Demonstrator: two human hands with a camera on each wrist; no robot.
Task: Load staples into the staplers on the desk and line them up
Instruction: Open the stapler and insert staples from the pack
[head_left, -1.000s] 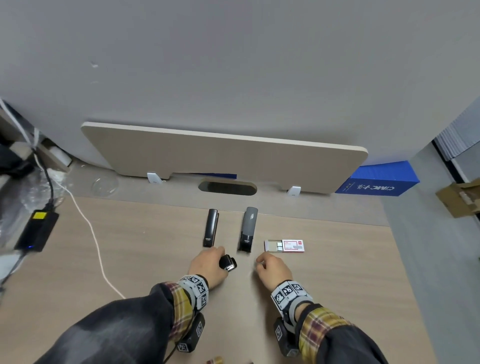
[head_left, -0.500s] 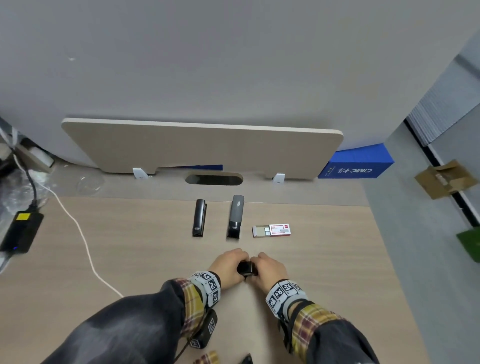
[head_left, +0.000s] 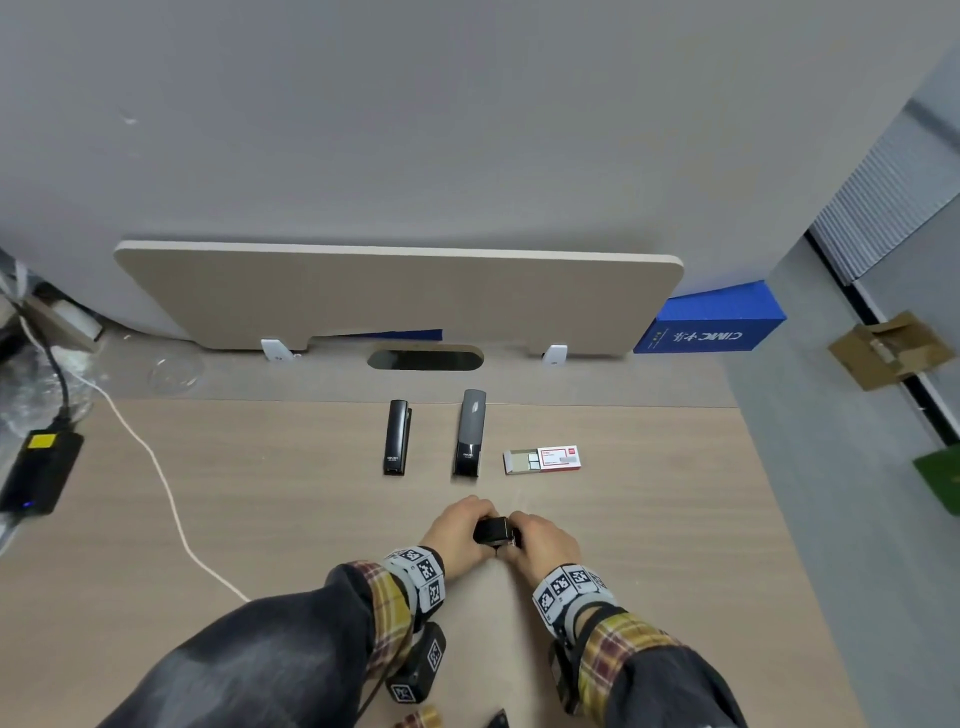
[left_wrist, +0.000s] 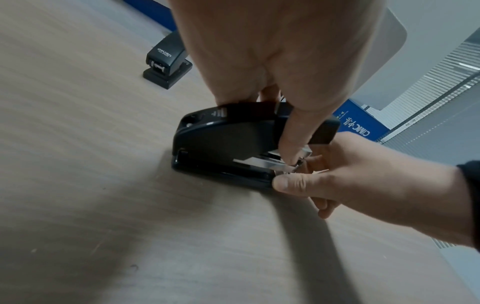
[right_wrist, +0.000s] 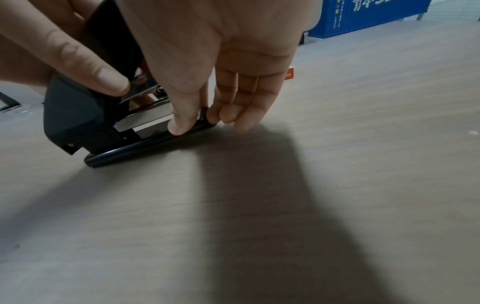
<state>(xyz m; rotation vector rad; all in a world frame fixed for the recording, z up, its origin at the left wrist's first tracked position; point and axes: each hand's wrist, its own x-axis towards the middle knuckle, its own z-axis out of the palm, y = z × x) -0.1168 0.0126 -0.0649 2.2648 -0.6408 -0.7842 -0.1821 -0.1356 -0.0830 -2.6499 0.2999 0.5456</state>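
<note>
A small black stapler (head_left: 492, 531) (left_wrist: 226, 142) (right_wrist: 75, 115) lies on the desk between my hands. My left hand (head_left: 457, 535) (left_wrist: 275, 115) grips its top, thumb at the metal magazine. My right hand (head_left: 540, 543) (right_wrist: 200, 119) (left_wrist: 306, 181) pinches the front end of its metal staple rail between thumb and fingers. Farther back stand a slim black stapler (head_left: 397, 437) and a taller grey-topped stapler (head_left: 469, 434) (left_wrist: 167, 59) side by side. An opened red-and-white staple box (head_left: 543, 460) lies to their right.
A white cable (head_left: 156, 467) and a black power adapter (head_left: 39, 470) lie at the desk's left. A beige divider panel (head_left: 395, 296) stands at the back above a cable slot (head_left: 425, 359). A blue box (head_left: 709, 325) sits at the back right, past the desk's edge.
My left hand brought the small stapler toward me and to the middle. My right hand closed in and took hold of its front end. The head view shifted.
</note>
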